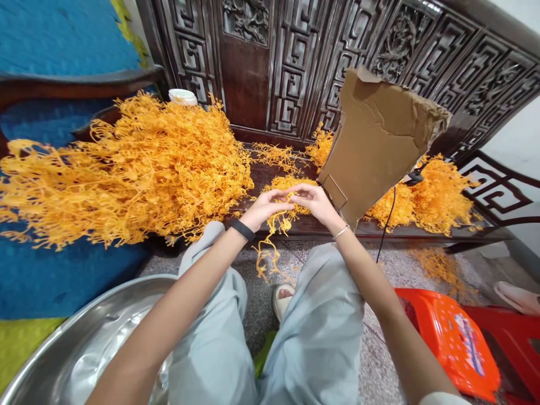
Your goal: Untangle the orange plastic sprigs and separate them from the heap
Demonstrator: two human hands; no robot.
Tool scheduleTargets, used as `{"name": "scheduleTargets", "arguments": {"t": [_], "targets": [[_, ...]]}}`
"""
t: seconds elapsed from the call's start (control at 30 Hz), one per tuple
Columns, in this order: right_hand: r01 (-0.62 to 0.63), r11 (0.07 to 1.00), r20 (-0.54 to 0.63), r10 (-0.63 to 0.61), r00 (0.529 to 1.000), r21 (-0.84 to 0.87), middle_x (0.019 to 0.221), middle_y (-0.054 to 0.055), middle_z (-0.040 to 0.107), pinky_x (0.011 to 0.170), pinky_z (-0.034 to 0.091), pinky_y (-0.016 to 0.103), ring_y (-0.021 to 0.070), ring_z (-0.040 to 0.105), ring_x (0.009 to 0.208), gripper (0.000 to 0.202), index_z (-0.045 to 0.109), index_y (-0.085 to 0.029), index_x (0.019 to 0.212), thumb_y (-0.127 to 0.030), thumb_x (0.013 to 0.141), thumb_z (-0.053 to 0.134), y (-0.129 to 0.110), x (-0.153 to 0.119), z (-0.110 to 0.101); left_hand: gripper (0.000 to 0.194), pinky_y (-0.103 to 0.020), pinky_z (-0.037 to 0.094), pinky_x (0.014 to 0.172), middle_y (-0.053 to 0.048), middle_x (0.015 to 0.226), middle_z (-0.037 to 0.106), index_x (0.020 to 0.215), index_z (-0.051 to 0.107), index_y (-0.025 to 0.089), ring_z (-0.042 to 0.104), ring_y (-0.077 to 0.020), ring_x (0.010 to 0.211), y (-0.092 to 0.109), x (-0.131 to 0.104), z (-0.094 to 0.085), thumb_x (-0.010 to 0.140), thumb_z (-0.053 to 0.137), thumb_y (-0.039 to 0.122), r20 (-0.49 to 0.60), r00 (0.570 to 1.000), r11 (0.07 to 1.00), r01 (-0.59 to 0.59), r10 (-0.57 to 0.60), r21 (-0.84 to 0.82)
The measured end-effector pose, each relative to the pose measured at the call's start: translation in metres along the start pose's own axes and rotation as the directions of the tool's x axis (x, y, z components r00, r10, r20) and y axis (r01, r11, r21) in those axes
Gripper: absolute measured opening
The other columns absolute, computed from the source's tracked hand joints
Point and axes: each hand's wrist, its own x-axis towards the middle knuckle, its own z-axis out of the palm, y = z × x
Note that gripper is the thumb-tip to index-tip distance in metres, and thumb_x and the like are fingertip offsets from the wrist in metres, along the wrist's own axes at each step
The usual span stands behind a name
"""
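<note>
Both my hands meet in front of the dark wooden bench. Between their fingertips is a thin orange plastic sprig (276, 225), whose curly strands dangle over the floor. My left hand (265, 208), with a black band at the wrist, pinches it from the left. From the right my right hand (314, 201), wearing a thin bracelet, closes on the same sprig. Just behind the fingers lies a small heap of orange sprigs (284, 181) on the bench. A far larger orange pile (169, 169) rises to the left of my left hand.
A torn cardboard piece (375, 146) stands upright on the bench, with more orange sprigs (441, 194) and a black cable behind it. A white tub (183, 97) sits at the back. Below are a metal basin (84, 320) and a red plastic stool (451, 343).
</note>
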Motion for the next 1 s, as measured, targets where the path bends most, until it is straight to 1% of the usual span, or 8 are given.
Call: {"name": "scheduleTargets", "arguments": {"t": [0.1,0.23,0.4,0.5,0.57,0.7,0.9,1.0], "targets": [[-0.011,1.0,0.023,0.011,1.0,0.016,0.083,0.002,0.068,0.08,0.049,0.031,0.0127,0.062,0.077,0.021,0.067,-0.016,0.083,-0.029,0.068,0.073,-0.002,-0.001,0.0,0.027,-0.033,0.041,0.081,-0.002,0.078,0.064,0.074,0.065,0.014,0.057,-0.0147,0.077,0.002,0.0,-0.003,0.054,0.075,0.029,0.057,0.997,0.992,-0.053,0.047,0.11],[-0.014,1.0,0.048,0.014,0.999,0.01,0.083,0.002,0.069,0.081,0.048,0.03,0.0125,0.062,0.077,0.022,0.068,-0.016,0.083,-0.029,0.067,0.074,-0.004,-0.002,0.0,0.025,-0.03,0.04,0.073,-0.001,0.069,0.063,0.064,0.065,0.014,0.054,-0.0143,0.07,0.005,0.001,-0.009,0.054,0.075,0.034,0.078,0.991,0.962,-0.125,0.109,0.243],[-0.027,0.998,0.03,0.029,0.999,-0.052,0.082,0.002,0.068,0.078,0.05,0.03,0.012,0.062,0.074,0.02,0.067,-0.016,0.081,-0.03,0.068,0.073,-0.004,-0.002,0.0,0.027,-0.028,0.035,0.063,0.001,0.056,0.058,0.055,0.064,0.014,0.048,-0.0115,0.058,0.006,0.001,-0.014,0.058,0.072,0.039,0.087,0.992,0.929,-0.119,0.095,0.349],[-0.062,0.994,0.062,0.068,0.996,-0.094,0.075,0.001,0.066,0.069,0.051,0.028,0.0112,0.062,0.067,0.022,0.063,-0.015,0.078,-0.031,0.067,0.073,-0.003,-0.002,0.001,0.024,-0.028,0.035,0.064,0.001,0.056,0.059,0.054,0.065,0.015,0.05,-0.0123,0.06,0.004,0.001,-0.015,0.058,0.072,0.037,0.109,0.99,0.927,-0.119,0.085,0.356],[-0.09,0.993,0.082,0.097,0.992,-0.076,0.069,0.0,0.066,0.062,0.051,0.026,0.0108,0.062,0.061,0.024,0.06,-0.015,0.077,-0.032,0.067,0.074,-0.004,-0.003,0.002,0.021,-0.028,0.037,0.067,0.0,0.058,0.061,0.054,0.066,0.015,0.052,-0.013,0.063,0.006,0.0,-0.014,0.057,0.073,0.034,0.131,0.989,0.938,-0.114,0.074,0.327],[-0.118,0.99,0.078,0.113,0.991,0.071,0.062,-0.001,0.065,0.054,0.052,0.025,0.0116,0.062,0.055,0.031,0.053,-0.015,0.074,-0.038,0.067,0.074,-0.009,-0.003,0.003,0.017,-0.027,0.039,0.07,-0.001,0.062,0.064,0.059,0.067,0.014,0.055,-0.0121,0.065,0.016,-0.006,-0.012,0.062,0.071,0.03,0.14,0.989,0.982,-0.075,0.051,0.175],[-0.143,0.944,0.163,0.097,0.982,0.298,0.062,-0.002,0.064,0.059,0.052,0.026,0.011,0.063,0.055,0.039,0.045,-0.017,0.07,-0.042,0.066,0.074,-0.017,-0.004,0.009,0.014,-0.03,0.043,0.074,-0.003,0.065,0.065,0.063,0.063,0.012,0.061,-0.0147,0.067,0.022,-0.01,-0.009,0.069,0.064,0.024,0.311,0.947,0.99,-0.036,0.077,-0.136],[-0.14,0.927,0.186,0.078,0.979,0.349,0.062,-0.003,0.062,0.058,0.05,0.025,0.0097,0.06,0.054,0.04,0.043,-0.017,0.069,-0.042,0.066,0.074,-0.019,-0.003,0.013,0.012,-0.031,0.044,0.073,-0.002,0.064,0.064,0.058,0.059,0.012,0.061,-0.0153,0.064,0.022,-0.009,-0.01,0.067,0.062,0.02,0.337,0.934,0.977,-0.045,0.115,-0.21]]}}
